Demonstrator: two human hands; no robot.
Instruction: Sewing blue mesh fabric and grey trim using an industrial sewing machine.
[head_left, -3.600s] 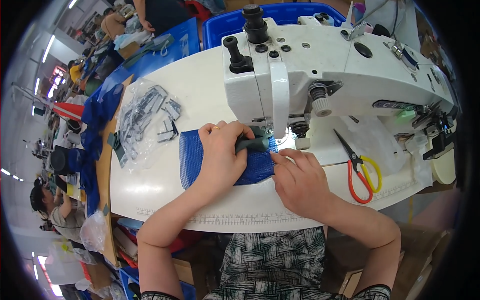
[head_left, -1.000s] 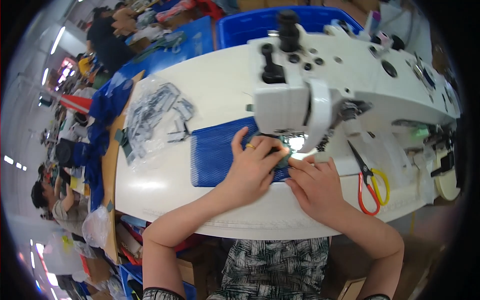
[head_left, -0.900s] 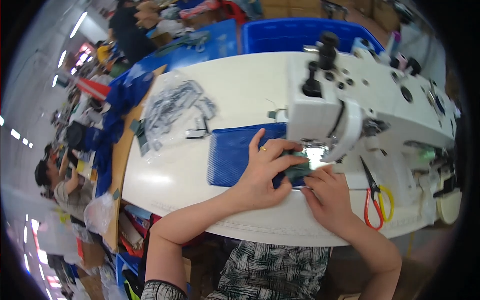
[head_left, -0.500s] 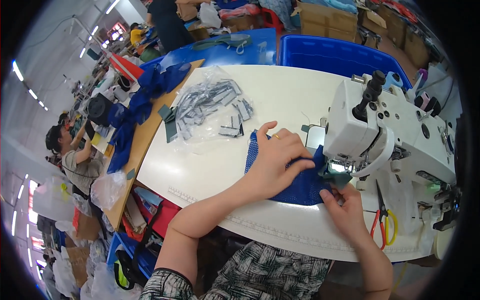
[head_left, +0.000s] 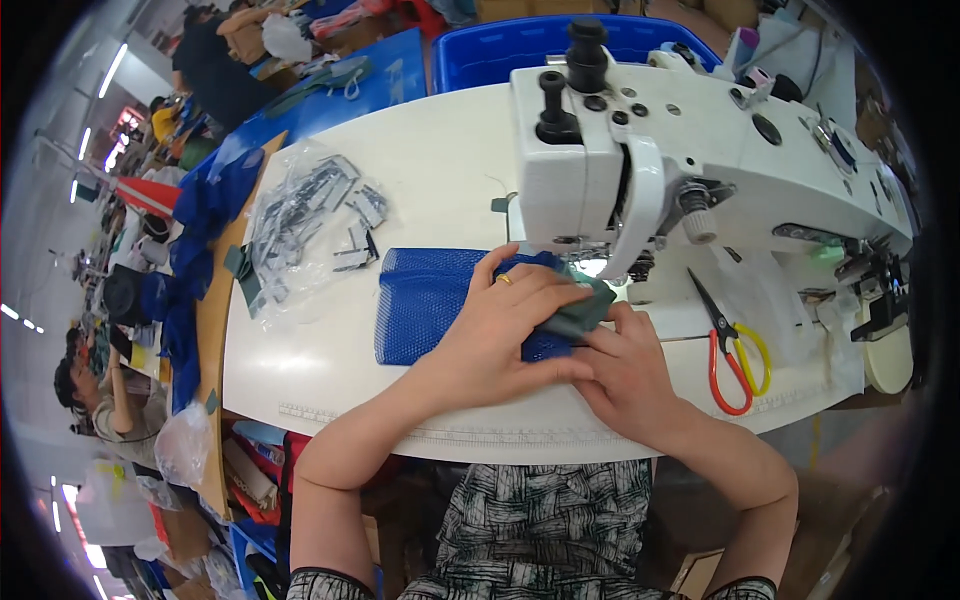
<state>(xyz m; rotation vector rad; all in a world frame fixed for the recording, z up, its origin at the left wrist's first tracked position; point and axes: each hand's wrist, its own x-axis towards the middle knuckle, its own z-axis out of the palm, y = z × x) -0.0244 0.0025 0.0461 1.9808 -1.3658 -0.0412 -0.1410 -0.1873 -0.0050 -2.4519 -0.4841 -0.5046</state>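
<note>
A piece of blue mesh fabric point(head_left: 412, 312) lies on the white sewing table beside the needle area of the white sewing machine point(head_left: 568, 185). My left hand point(head_left: 505, 325) is over the mesh's right part, its fingers bent onto the cloth and the thumb reaching toward my right hand. At the mesh's right end is a dark green strip of fabric point(head_left: 588, 312), just in front of the presser area. My right hand point(head_left: 630, 375) grips this green fabric, with its fingertips partly hidden by the cloth and my left hand.
Scissors point(head_left: 722, 335) with red and yellow handles lie right of my right hand. A clear plastic bag point(head_left: 285, 265) of small grey-and-white labels is at the left. Beyond the table stands a blue bin point(head_left: 480, 52). A wooden board point(head_left: 235, 270) runs along the left edge.
My head view has turned right. Both hands have come closer together at the fabric's right end, and the mesh has shifted out from under the needle, lying flatter to the left.
</note>
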